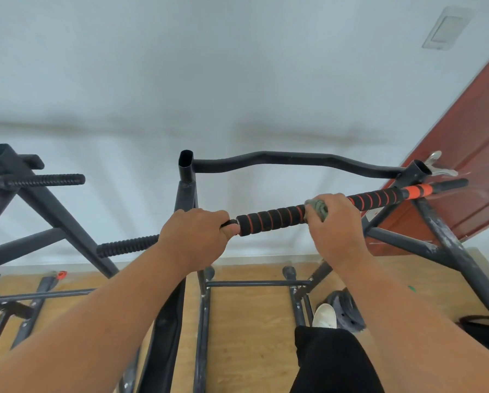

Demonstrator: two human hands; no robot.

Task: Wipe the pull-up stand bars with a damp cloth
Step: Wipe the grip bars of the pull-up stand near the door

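A black pull-up stand fills the view. Its near top bar [274, 218] runs from centre up to the right, wrapped in black foam with orange stripes. My left hand [198, 236] grips the bare bar just left of the foam. My right hand [335, 222] wraps around the foam further right, holding a grey-green cloth [318, 207] against it; only a bunched corner of the cloth shows above my fingers. A curved black bar [283, 160] spans the stand's far side.
A second black stand [39, 199] with ribbed grips is at the left. A white wall lies behind, a red-brown door [464, 154] at the right. Below are a wooden floor, the stand's base tubes [257, 283], a white shoe [325, 316] and a dark slipper [346, 310].
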